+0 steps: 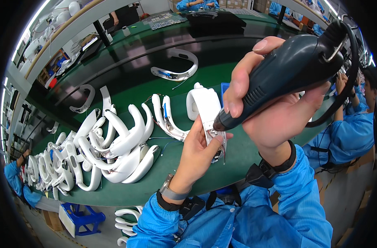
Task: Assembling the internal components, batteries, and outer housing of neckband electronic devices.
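Note:
My right hand [275, 99] is wrapped round a dark electric screwdriver [271, 76], its cord looping off to the right. The tool's tip points down onto a white curved plastic housing [209, 108], near a small metal part. Pinched between the thumb and fingers of my left hand [201, 151] is the lower end of that housing, where a circuit part and thin wires show. Just left of it lies another open white curved piece [168, 118] with a blue strip and loose wires inside. The screw, if any, under the tip cannot be made out.
A large heap of white curved housings [118, 144] covers the table's left side. One more white curved piece [184, 68] lies on the dark conveyor behind. A blue stool [83, 219] stands below the table edge. A co-worker in blue [345, 132] sits close on the right.

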Action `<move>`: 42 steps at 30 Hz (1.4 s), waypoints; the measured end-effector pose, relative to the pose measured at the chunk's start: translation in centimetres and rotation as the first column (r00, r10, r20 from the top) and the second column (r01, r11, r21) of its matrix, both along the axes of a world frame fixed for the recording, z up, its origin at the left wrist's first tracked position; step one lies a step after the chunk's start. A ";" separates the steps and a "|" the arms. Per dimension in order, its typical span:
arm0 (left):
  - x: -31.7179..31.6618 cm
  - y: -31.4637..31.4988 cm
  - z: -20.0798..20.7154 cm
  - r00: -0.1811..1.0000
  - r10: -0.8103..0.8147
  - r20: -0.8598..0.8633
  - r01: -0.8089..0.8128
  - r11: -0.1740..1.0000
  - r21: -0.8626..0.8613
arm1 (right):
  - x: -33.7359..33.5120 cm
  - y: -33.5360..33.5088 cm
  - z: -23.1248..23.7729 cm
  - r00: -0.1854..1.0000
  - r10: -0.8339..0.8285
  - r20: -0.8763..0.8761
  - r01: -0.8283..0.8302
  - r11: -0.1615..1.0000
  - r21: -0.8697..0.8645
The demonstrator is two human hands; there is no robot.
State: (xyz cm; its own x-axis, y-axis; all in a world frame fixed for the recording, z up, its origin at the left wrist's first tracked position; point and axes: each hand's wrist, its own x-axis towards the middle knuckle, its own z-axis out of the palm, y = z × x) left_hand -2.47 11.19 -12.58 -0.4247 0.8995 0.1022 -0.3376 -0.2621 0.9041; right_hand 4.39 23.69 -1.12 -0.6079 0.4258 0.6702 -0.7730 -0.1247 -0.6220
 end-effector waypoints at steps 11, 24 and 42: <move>0.4 0.0 -0.2 0.998 0.063 -0.010 -0.063 0.998 -0.001 | -1.1 -1.3 0.5 0.935 -0.140 0.327 0.087 0.982 0.169; 2.5 -0.4 -0.3 0.983 0.127 0.134 -0.136 0.989 0.065 | 0.8 0.5 0.6 0.976 -0.217 0.002 0.217 0.976 -0.006; 1.2 -1.9 1.1 0.953 0.059 -0.298 -0.068 0.998 -0.018 | 8.7 3.1 -6.4 0.528 -0.775 -0.349 0.634 0.086 0.769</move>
